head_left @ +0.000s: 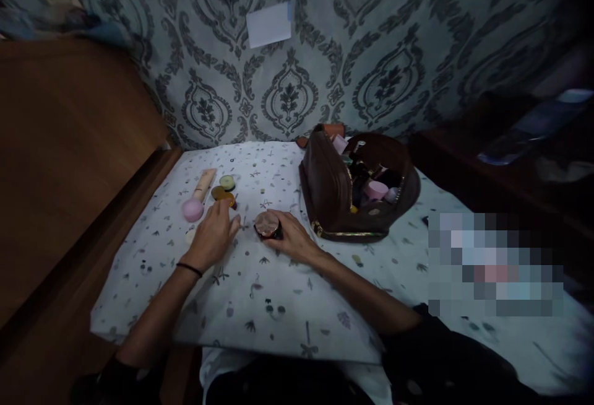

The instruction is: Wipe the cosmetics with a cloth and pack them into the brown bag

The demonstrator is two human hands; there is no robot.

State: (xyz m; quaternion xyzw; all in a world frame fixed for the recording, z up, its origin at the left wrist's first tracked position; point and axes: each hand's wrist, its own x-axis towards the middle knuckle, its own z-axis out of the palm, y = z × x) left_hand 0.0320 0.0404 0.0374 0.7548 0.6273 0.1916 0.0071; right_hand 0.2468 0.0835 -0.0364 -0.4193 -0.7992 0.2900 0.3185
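Hands (214, 230) apart, right one (297, 239) around round jar (268, 224)

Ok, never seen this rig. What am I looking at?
No machine here: these are a person's own two bare hands. There is one picture, from a camera worn on the head, looking forward and down. The right hand holds a small round container over a white patterned cloth. The left hand reaches to an amber container; whether it grips it, I can't tell. Nearby lie a beige tube, a pink round item and a green-topped container. On the right stands an open brown bag with things inside.
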